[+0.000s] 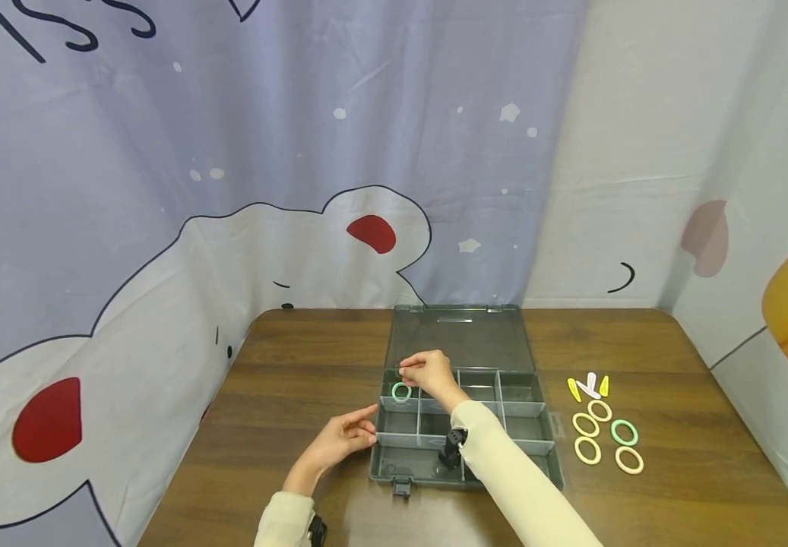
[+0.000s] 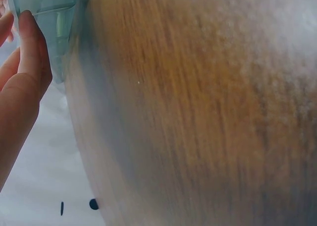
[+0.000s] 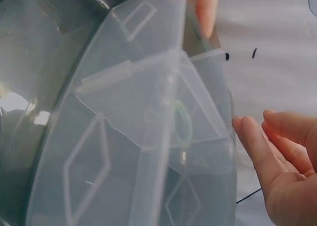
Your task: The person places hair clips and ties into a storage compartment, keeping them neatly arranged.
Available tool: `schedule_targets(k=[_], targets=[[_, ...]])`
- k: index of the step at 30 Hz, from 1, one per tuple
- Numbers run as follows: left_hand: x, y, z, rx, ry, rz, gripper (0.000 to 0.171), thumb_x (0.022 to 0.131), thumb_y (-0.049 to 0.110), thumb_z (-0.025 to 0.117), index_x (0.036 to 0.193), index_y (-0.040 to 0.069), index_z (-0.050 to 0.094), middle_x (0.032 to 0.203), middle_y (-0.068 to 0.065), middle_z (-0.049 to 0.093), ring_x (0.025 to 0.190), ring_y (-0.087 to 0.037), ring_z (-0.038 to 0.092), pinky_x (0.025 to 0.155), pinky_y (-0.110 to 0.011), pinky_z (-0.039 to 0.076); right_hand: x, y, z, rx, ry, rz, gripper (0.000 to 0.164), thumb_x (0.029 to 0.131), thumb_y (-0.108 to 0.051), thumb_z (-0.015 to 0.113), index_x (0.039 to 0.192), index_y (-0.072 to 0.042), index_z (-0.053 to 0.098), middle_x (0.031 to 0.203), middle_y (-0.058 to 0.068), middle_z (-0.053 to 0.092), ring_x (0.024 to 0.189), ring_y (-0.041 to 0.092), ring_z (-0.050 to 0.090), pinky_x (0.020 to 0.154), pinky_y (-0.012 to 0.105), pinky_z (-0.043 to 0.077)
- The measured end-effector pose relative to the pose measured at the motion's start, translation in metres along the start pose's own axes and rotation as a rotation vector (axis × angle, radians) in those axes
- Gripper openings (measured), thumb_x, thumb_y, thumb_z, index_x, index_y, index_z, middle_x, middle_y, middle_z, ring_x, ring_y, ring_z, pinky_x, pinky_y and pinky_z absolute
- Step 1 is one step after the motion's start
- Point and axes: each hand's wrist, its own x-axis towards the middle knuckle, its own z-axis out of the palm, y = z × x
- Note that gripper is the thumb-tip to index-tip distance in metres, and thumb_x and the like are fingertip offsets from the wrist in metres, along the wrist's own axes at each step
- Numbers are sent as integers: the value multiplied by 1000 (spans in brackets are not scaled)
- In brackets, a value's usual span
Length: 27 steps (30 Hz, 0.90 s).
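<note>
Divided box | long axis left-right | latch toward person | lid away

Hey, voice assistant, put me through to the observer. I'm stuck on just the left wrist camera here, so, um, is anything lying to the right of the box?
Observer: Yes, in the head view five loose rings lie there, one green and four pale.
Operator: Only rings on that side?
Observer: No, there are also small clips, yellow and pale ones, just behind the rings.
Operator: And inside the box?
Observer: A green ring is in the back-left compartment of the box, near the fingers of the right hand.
</note>
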Motion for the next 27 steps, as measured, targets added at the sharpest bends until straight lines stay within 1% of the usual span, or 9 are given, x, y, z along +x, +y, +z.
schedule_targets(k=[4, 7, 12, 15, 18, 19, 21, 25, 27], targets=[[0, 1, 1, -4, 16, -27, 60, 88, -4, 65, 141, -10, 38, 100, -16, 57, 83, -8, 58, 77, -19, 51, 2, -4, -6, 49, -9, -12, 18, 83, 7, 69, 98, 15, 67, 91, 31, 67, 69, 25, 70, 63, 28, 58], [0, 1, 1, -14, 21, -27, 60, 88, -4, 65, 141, -10, 38, 100, -17, 57, 83, -7, 58, 77, -18, 50, 3, -6, -12, 63, -2, -25, 18, 83, 6, 70, 99, 14, 68, 90, 29, 68, 70, 24, 70, 64, 28, 58], [-1, 1, 1, -23, 25, -19, 60, 87, -4, 66, 140, -10, 39, 98, -15, 57, 83, -7, 59, 77, -18, 51, 5, -9, -24, 76, 19, -47, 18, 83, 6, 70, 99, 12, 68, 90, 28, 68, 73, 27, 71, 66, 32, 58], [-1, 1, 0, -23, 25, -20, 60, 87, -4, 66, 141, -10, 39, 98, -13, 57, 83, -7, 58, 78, -18, 51, 6, -10, -33, 74, 40, -51, 17, 83, 5, 71, 99, 10, 69, 91, 28, 68, 74, 28, 71, 68, 33, 58], [-1, 1, 1, -21, 26, -25, 61, 87, -3, 67, 141, -9, 39, 98, -12, 57, 83, -8, 58, 78, -18, 51, 6, -10, -44, 89, 59, -54, 17, 83, 5, 70, 100, 9, 69, 92, 28, 68, 75, 26, 71, 70, 35, 58], [-1, 2, 1, -20, 24, -25, 61, 87, -3, 67, 141, -9, 39, 98, -13, 57, 83, -8, 58, 78, -18, 50, 3, -14, -48, 93, 60, -53, 18, 83, 6, 70, 101, 10, 68, 93, 29, 68, 76, 27, 71, 72, 37, 58], [-2, 2, 1, -16, 23, -27, 61, 88, -2, 66, 141, -9, 38, 98, -13, 57, 83, -8, 58, 78, -19, 50, 3, -13, -56, 104, 70, -55, 19, 83, 7, 69, 102, 11, 68, 94, 29, 68, 76, 26, 71, 72, 36, 58], [-2, 3, 3, -24, 20, -28, 61, 88, -3, 66, 141, -10, 38, 98, -14, 57, 83, -8, 58, 78, -18, 51, 2, -13, -71, 108, 95, -49, 20, 85, 8, 66, 104, 12, 66, 96, 29, 67, 81, 32, 70, 71, 34, 58], [-2, 3, 3, -26, 19, -28, 61, 88, -3, 66, 141, -10, 38, 99, -14, 57, 83, -8, 58, 78, -18, 51, 4, -8, -79, 104, 116, -51, 20, 85, 7, 65, 104, 13, 66, 96, 29, 67, 81, 31, 70, 71, 33, 58]])
